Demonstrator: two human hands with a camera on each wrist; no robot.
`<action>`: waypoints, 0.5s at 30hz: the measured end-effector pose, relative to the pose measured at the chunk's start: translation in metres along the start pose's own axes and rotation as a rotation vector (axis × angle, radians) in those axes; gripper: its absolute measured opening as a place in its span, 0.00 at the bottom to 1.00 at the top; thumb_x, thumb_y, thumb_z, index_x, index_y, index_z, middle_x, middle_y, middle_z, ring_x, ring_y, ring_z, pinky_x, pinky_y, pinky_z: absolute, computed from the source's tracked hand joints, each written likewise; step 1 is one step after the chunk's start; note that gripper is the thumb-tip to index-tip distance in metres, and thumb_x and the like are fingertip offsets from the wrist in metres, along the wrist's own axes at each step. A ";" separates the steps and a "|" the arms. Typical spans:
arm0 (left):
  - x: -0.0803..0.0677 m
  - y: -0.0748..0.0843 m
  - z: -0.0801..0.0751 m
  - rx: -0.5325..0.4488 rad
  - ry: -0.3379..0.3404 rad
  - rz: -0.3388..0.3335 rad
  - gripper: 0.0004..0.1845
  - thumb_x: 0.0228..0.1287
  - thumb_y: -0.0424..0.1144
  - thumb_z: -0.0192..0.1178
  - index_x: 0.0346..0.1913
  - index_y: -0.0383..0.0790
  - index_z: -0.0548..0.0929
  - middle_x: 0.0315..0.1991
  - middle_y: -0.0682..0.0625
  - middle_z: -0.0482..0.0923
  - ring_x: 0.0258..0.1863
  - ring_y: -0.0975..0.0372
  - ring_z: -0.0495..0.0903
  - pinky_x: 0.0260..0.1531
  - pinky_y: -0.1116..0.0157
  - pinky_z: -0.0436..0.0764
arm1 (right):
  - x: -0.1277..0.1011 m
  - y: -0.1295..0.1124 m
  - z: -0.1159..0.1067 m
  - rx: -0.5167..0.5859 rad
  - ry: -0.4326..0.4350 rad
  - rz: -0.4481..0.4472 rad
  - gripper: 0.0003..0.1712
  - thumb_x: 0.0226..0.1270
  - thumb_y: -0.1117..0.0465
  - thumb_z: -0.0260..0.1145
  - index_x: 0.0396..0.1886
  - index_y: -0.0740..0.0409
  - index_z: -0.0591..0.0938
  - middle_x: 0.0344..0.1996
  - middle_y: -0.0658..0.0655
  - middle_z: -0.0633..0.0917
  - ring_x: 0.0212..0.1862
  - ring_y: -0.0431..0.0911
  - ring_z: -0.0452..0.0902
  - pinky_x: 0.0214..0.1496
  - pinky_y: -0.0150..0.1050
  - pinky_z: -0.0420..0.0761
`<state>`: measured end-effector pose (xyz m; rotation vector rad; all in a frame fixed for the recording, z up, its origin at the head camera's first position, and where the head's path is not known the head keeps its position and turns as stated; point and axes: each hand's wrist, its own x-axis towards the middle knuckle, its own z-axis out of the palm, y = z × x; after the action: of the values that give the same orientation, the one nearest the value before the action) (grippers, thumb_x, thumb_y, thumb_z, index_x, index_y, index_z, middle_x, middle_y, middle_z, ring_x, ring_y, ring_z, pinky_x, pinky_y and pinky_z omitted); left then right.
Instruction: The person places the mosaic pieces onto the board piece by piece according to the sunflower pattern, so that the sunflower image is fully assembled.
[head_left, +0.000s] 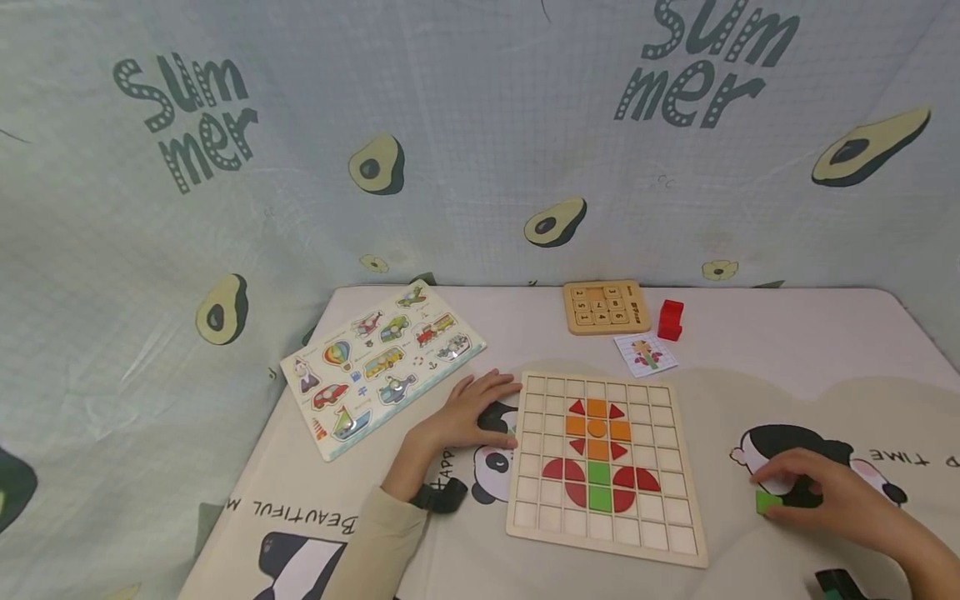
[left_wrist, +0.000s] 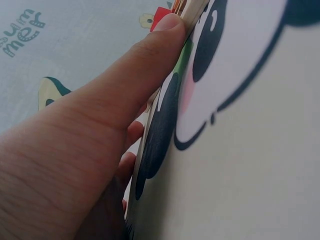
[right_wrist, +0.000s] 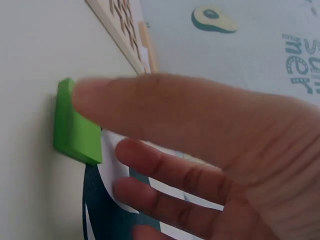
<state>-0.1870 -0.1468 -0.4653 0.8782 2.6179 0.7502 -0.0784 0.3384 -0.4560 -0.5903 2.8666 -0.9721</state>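
Note:
A wooden grid board (head_left: 609,548) lies flat on the table, with orange, red and green pieces set into its squares in a flower-like pattern. My left hand (head_left: 471,414) rests its fingertips and thumb against the board's left edge, fingers extended; the left wrist view shows the thumb (left_wrist: 145,60) on that edge. To the right of the board, my right hand (head_left: 836,500) pinches a green square block (head_left: 767,501) just over the tablecloth. Close up in the right wrist view, the thumb presses the face of that green block (right_wrist: 82,132), and the other fingers curl loosely below.
Beyond the board lie a small pattern card (head_left: 647,355), a wooden number puzzle (head_left: 606,307) and a red block-like object (head_left: 671,320). A picture puzzle board (head_left: 382,367) with vehicles sits at the left. Panda prints cover the tablecloth; a printed curtain (head_left: 465,150) hangs behind.

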 end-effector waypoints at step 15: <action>0.001 -0.003 0.003 0.003 -0.005 -0.005 0.46 0.55 0.57 0.70 0.74 0.50 0.62 0.76 0.50 0.54 0.77 0.54 0.45 0.75 0.50 0.38 | 0.000 0.006 0.002 0.169 -0.082 -0.138 0.22 0.43 0.74 0.77 0.40 0.54 0.84 0.27 0.42 0.76 0.29 0.35 0.68 0.22 0.29 0.69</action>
<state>-0.1881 -0.1468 -0.4691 0.8731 2.6165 0.7429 -0.0800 0.3413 -0.4615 -0.8003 2.6679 -1.1663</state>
